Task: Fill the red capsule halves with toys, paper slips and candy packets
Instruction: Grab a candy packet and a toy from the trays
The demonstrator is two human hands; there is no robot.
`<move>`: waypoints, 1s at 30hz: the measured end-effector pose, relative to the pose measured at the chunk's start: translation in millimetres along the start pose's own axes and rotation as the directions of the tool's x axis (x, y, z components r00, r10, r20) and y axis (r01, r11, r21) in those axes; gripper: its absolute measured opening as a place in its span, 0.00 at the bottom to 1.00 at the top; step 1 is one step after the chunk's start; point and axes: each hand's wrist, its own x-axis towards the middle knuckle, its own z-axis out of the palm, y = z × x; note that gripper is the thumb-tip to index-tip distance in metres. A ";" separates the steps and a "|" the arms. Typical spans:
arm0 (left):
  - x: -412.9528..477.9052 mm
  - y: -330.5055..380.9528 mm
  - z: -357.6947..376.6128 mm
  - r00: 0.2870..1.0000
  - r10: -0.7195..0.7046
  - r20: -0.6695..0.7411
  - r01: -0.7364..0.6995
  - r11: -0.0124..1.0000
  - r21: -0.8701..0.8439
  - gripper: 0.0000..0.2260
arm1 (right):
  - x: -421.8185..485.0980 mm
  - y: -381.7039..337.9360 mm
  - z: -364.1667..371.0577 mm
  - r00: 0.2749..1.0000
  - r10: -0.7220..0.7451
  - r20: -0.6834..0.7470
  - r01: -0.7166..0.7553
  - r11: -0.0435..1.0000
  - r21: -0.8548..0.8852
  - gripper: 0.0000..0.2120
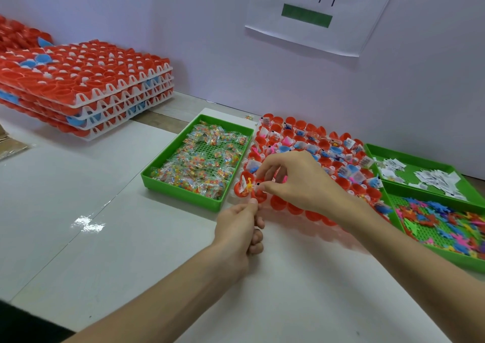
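A white rack of red capsule halves (296, 207) lies between green trays; many halves hold toys and paper slips. My right hand (296, 180) pinches a small paper slip (259, 184) over a red half at the rack's near left corner. Beside it, another half holds a yellow toy (248, 185) and a slip. My left hand (240, 228) hovers just below that corner, fingers curled, thumb and forefinger pinched together; what it holds is hidden. Candy packets fill the green tray (183, 193) on the left.
A green tray of paper slips (409, 160) and a green tray of coloured toys (430, 249) sit at the right. A stack of racks with red halves (86, 91) stands at the back left against the wall. A paper sign (315, 14) hangs on the wall.
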 end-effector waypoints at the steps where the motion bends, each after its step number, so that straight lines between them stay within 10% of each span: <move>1: -0.5 0.2 0.0 1.000 -0.001 -0.002 0.001 1.000 0.000 0.08 | -0.2 -0.2 -0.6 1.000 0.003 -0.003 -0.003 1.000 0.003 0.06; 11: -16.0 -0.3 -14.8 0.991 0.041 0.126 -0.041 0.999 0.001 0.08 | -13.5 -2.7 -27.0 0.984 0.052 -0.171 -0.040 0.997 0.069 0.02; 15: -22.2 17.3 -33.4 0.945 0.244 0.218 -0.273 0.955 0.114 0.10 | -46.0 29.7 -63.1 0.922 0.181 -0.341 -0.149 0.982 0.119 0.04; 18: -5.9 53.6 -47.0 0.778 0.598 0.193 -0.622 0.689 0.373 0.11 | -77.1 67.4 -84.0 0.853 0.325 -0.409 -0.270 0.944 0.188 0.04; 21: 23.8 90.7 -54.5 0.619 0.741 0.260 -0.595 0.226 0.771 0.05 | -105.7 107.4 -93.8 0.773 0.450 -0.447 -0.387 0.893 0.230 0.05; 25: 57.5 107.9 -54.6 0.780 0.533 0.328 -0.365 -0.037 0.930 0.09 | -135.8 155.8 -98.9 0.645 0.597 -0.477 -0.517 0.801 0.302 0.08; 30: 71.1 110.6 -48.9 0.802 0.511 0.308 -0.272 -0.145 0.951 0.08 | -149.1 191.1 -102.5 0.504 0.680 -0.533 -0.611 0.717 0.337 0.06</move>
